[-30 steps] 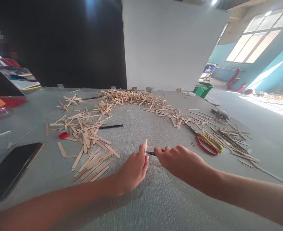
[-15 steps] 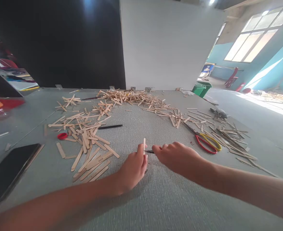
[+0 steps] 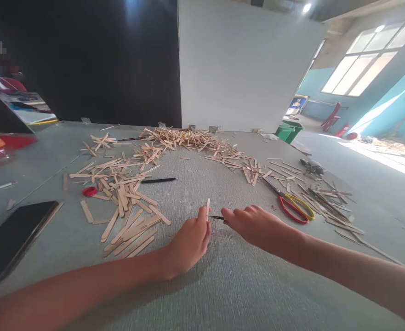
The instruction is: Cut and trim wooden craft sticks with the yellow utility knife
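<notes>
My left hand (image 3: 190, 243) is closed around a wooden craft stick (image 3: 208, 205), which stands nearly upright between thumb and fingers. Its lower part is hidden by the hand. From the right, my right hand (image 3: 253, 224) grips a slim dark pointed tool (image 3: 218, 217). The tool's tip reaches the stick or comes very close to it; exact contact cannot be made out. Most of the handle is hidden in the fist. Left of my left hand lie many loose craft sticks (image 3: 138, 234). Scissors (image 3: 293, 209) with red and yellow handles rest right of my right hand.
A black pen-like stick (image 3: 159, 180), a red ring (image 3: 89, 191) and a phone (image 3: 12, 239) lie on the grey table (image 3: 202, 299). More sticks (image 3: 188, 138) are heaped by the panels at the back. Split strips (image 3: 340, 209) and a dark grey object (image 3: 311, 166) lie right.
The camera view has shifted slightly. The tool and my right hand have drawn back a little to the right of the stick; my left hand keeps its hold.
</notes>
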A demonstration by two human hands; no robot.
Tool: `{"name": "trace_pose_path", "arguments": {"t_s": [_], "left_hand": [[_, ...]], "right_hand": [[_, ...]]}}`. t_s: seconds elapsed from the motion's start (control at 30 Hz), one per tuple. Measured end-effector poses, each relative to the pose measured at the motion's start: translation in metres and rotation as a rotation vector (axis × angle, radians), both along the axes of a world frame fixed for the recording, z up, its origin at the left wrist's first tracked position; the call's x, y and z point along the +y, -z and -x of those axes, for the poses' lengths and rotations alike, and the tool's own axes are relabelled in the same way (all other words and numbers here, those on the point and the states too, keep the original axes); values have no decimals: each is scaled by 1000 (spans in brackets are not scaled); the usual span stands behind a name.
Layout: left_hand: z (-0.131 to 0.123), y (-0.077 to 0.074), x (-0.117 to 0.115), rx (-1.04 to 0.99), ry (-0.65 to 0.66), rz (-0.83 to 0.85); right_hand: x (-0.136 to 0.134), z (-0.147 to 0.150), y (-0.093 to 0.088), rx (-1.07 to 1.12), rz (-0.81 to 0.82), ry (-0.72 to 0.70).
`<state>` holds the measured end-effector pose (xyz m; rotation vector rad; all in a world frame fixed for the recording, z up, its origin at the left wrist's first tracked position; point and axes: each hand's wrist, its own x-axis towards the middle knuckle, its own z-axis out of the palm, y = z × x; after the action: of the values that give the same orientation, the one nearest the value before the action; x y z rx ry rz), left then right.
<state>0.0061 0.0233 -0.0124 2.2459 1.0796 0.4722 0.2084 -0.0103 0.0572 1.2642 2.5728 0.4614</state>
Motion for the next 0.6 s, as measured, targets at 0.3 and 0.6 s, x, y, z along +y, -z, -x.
{"name": "trace_pose_path", "arguments": {"t_s": [0.3, 0.6], "left_hand": [[2, -2, -2, 19, 11, 0], [2, -2, -1, -22, 25, -30]], "right_hand": [[-23, 23, -10, -114, -62, -24], [-10, -2, 18, 59, -77, -19]]}}
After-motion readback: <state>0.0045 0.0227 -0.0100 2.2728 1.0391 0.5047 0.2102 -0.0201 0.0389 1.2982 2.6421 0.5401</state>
